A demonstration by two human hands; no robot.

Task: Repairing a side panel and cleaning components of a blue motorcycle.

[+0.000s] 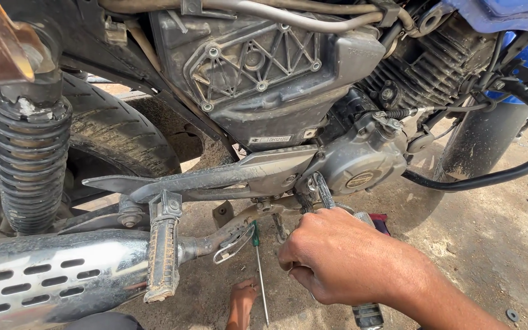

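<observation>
Right hand (343, 256): ours, coming in from 5 o'clock, fingers curled tight around a metal tool handle (366, 315); the knurled end of the handle sticks out below the wrist.
Tool: its shaft (324, 190) rises from the fist toward 11 o'clock and meets the underside of the engine cover (362, 165).
Left hand (241, 300): low at 6 o'clock, well apart from the right one, resting on the dirt ground (496, 244); we cannot tell whether it grips anything.
Screwdriver (259, 269): green-handled, thin shaft pointing down, just beside the left hand; we cannot tell if they touch.
Footrest (162, 256): hangs at 8 o'clock of the right hand, above the chrome exhaust (50, 275).
Spring (30, 159): at 9 o'clock, in front of the rear tyre (117, 128).
</observation>
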